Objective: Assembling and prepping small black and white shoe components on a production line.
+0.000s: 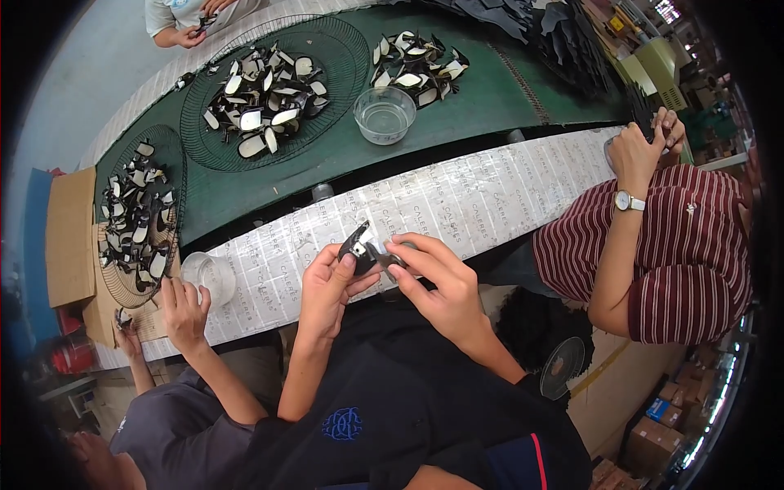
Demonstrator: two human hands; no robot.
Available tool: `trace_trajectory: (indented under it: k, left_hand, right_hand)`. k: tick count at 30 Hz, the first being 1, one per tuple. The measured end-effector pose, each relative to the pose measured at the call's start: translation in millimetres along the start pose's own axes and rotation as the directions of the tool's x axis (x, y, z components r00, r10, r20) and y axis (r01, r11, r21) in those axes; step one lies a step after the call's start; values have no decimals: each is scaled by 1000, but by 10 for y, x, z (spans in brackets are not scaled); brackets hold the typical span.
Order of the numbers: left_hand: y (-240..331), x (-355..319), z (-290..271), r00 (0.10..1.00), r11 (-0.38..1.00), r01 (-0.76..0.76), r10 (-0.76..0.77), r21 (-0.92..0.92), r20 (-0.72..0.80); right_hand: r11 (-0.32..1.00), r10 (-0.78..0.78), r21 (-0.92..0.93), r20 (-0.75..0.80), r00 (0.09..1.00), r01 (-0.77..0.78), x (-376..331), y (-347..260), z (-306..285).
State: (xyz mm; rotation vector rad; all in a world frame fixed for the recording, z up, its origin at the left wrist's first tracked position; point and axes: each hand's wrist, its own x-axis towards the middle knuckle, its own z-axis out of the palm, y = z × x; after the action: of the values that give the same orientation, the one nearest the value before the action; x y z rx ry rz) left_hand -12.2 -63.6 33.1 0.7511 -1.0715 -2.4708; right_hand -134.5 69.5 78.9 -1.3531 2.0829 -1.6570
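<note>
My left hand [325,290] grips a small curved black piece with a white inner face [357,247], its thumb laid along the near side. Close beside it on the right, the fingers of my right hand [445,286] pinch a dark flat bit [395,260] against that piece. Whether this bit belongs to the same piece I cannot tell. Both hands are raised over the near edge of the paper-covered ledge [441,192].
Black-and-white pieces fill a large wire basket [355,98] and a smaller wire basket [181,220]; another heap [416,65] lies on the green belt [490,98]. Clear tubs [385,116] stand nearby. Co-workers sit left and right [653,253]; another works across the belt [184,28].
</note>
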Motion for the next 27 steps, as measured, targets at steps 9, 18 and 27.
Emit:
trace_trajectory:
  k: [9, 18, 27]
  left_hand:
    - [25, 1, -3, 1000, 1000, 10, -10, -4, -10]
    - [-9, 3, -19, 999, 999, 33, -34, -29, -14]
    - [27, 23, -16, 999, 999, 29, -30, -37, -25]
  right_hand:
    - [964, -130, -237, -38, 991, 117, 20, 27, -17]
    - [963, -180, -211, -26, 983, 171, -8, 30, -14]
    - [949, -179, -272, -37, 983, 163, 23, 99, -21]
